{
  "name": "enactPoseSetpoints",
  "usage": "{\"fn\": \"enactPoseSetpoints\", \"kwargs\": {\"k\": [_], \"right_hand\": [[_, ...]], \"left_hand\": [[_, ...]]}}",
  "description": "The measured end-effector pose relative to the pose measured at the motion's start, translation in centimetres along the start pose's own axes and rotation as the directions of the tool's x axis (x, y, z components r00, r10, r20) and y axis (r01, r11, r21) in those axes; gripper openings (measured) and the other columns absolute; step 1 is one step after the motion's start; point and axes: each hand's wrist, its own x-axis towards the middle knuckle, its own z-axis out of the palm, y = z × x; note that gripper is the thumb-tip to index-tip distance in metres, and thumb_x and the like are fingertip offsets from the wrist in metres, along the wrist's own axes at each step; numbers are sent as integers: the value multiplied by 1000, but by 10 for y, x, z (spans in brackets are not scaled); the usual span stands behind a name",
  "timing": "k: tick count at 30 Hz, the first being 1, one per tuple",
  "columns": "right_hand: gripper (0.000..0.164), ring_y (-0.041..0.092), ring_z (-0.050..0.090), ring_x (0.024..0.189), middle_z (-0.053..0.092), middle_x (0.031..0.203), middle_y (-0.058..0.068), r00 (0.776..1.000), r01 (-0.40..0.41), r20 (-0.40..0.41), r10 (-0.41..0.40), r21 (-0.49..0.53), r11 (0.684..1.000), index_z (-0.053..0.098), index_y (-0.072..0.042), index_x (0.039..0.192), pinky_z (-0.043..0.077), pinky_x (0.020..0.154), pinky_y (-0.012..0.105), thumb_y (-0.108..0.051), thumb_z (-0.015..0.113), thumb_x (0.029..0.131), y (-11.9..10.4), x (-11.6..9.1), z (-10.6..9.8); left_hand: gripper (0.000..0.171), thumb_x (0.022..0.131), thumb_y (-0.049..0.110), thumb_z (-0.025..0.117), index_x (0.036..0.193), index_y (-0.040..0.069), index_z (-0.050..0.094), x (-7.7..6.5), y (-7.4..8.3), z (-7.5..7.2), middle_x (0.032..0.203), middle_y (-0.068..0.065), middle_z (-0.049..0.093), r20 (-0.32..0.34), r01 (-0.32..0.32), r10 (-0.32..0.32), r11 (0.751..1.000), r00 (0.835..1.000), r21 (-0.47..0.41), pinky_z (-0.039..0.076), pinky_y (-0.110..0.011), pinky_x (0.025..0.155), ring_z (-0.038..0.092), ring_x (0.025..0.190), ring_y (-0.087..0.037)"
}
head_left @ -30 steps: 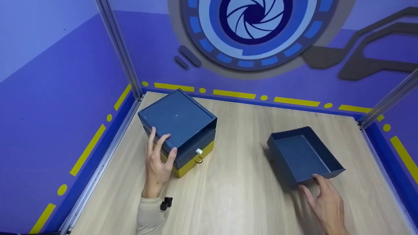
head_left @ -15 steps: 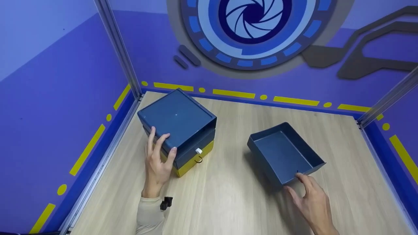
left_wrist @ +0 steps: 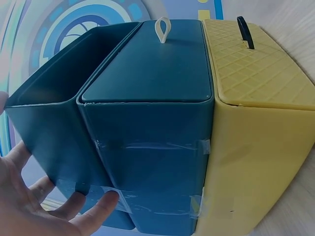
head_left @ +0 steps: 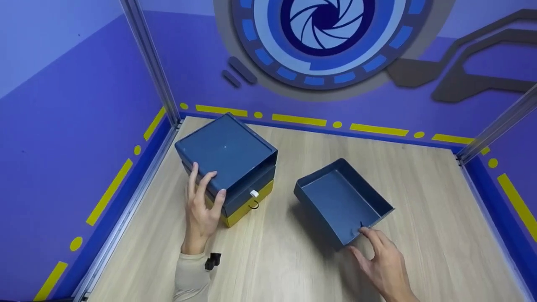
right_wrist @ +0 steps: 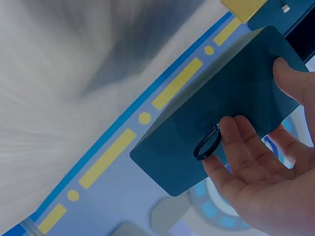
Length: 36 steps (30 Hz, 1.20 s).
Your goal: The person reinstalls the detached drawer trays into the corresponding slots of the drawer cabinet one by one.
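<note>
A stacked drawer unit (head_left: 226, 151) stands on the table at left: two dark blue tiers over a yellow one. The top tier's slot (left_wrist: 74, 64) is hollow. Below it, the middle drawer has a white loop pull (left_wrist: 163, 40), and the yellow drawer (left_wrist: 266, 73) a black one. My left hand (head_left: 203, 209) rests against the unit's near side, fingers spread, tips at the top edge. My right hand (head_left: 386, 262) holds a dark blue drawer (head_left: 335, 201) by its front panel, fingers beside a black loop pull (right_wrist: 198, 149). The drawer is tilted, hollow inside, its shadow on the table.
The wooden table (head_left: 268, 260) is bounded by a blue-purple back wall (head_left: 293, 96) and side walls, with metal posts (head_left: 153, 63) at the corners. A small black clip (head_left: 213, 261) sits beside my left sleeve.
My right hand has moved left with the drawer, bringing it closer to the drawer unit. The left hand and the unit have stayed in place.
</note>
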Motion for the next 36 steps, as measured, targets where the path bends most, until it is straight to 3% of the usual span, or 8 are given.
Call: {"fn": "enactPoseSetpoints", "kwargs": {"k": [9, 17, 36], "right_hand": [[59, 31, 77, 95, 76, 107, 10, 999, 11, 47, -11, 8, 1000, 75, -8, 116, 63, 77, 49, -16, 102, 64, -18, 1, 0], [61, 25, 75, 98, 75, 109, 7, 997, 54, 49, -55, 18, 998, 75, -8, 117, 60, 81, 43, -16, 103, 63, -31, 2, 1], [63, 16, 71, 101, 73, 113, 0, 979, 139, 137, -150, 82, 987, 75, -13, 122, 63, 81, 37, -24, 102, 66, -65, 0, 10]], "left_hand": [[46, 96, 25, 71, 141, 18, 65, -2, -2, 0, 177, -15, 25, 4, -2, 2, 1000, 1000, -1, 22, -79, 121, 25, 161, -47], [47, 96, 25, 71, 142, 18, 65, -2, -2, -1, 177, -15, 25, 4, -4, 4, 1000, 1000, -5, 22, -78, 121, 24, 161, -46], [47, 95, 24, 72, 141, 17, 66, -2, -3, 0, 176, -16, 27, -7, -17, 17, 1000, 1000, 1, 22, -78, 121, 26, 160, -46]]}}
